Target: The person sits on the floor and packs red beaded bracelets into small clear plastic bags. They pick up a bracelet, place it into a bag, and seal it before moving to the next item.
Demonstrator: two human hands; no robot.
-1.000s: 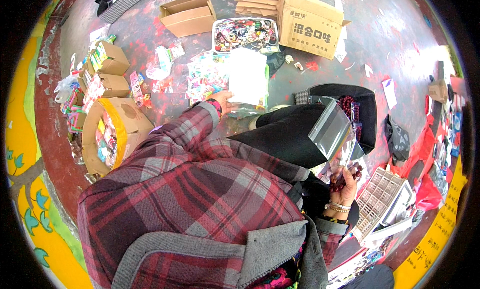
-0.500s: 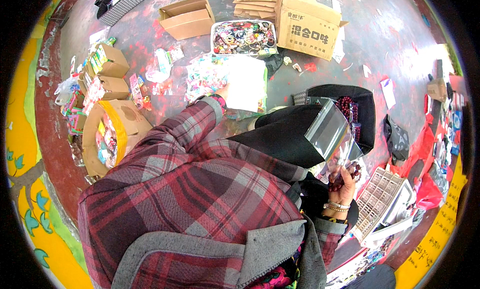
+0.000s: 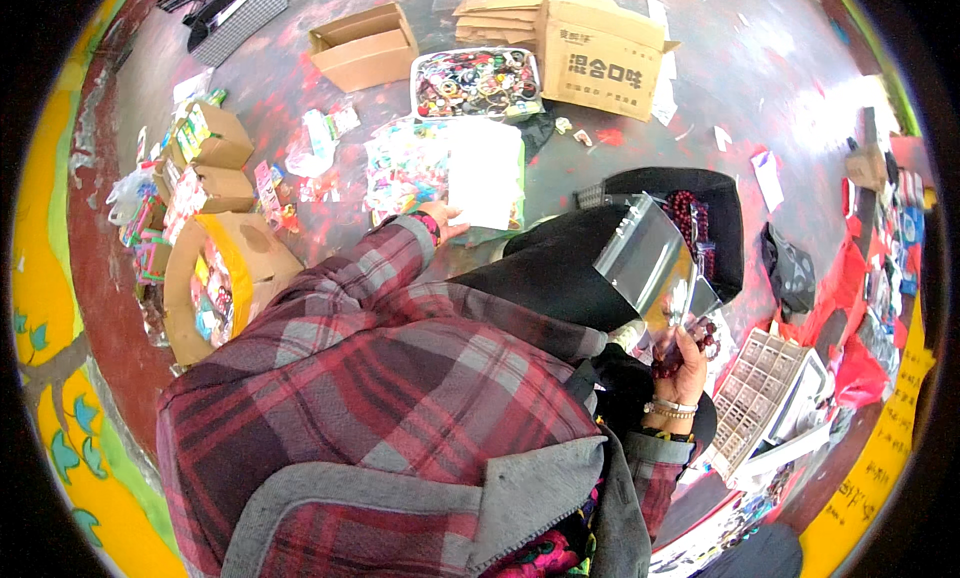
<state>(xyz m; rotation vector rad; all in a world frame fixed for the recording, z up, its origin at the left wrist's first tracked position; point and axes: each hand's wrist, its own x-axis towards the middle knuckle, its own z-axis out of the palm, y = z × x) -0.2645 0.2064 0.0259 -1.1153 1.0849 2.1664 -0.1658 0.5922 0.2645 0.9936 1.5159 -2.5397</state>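
Note:
My right hand [image 3: 683,368] is closed around a dark red bead bracelet [image 3: 664,362] and the end of a clear plastic bag [image 3: 645,262]. The bag stretches up over my black-clad leg. Farther off to the left, my left hand [image 3: 438,217] is at the near left corner of a white sheet [image 3: 480,173], its fingers seeming to pinch that corner. Under and beside the sheet lies a pile of colourful clear packets [image 3: 405,163]. Just past my knee, a black bin [image 3: 722,203] holds more dark red bead strings [image 3: 684,210].
A white tray of mixed hair ties and trinkets [image 3: 475,82] stands beyond the packets, between cardboard boxes [image 3: 362,50]. At left are an open carton of packets [image 3: 262,270] and smaller boxes. A beige compartment tray [image 3: 757,393] lies right of my right hand, near red plastic [image 3: 845,288].
My left hand has slid nearer to me, from the sheet's left edge to its near corner. My right hand keeps hold of the bracelet and bag; the whole view has shifted slightly.

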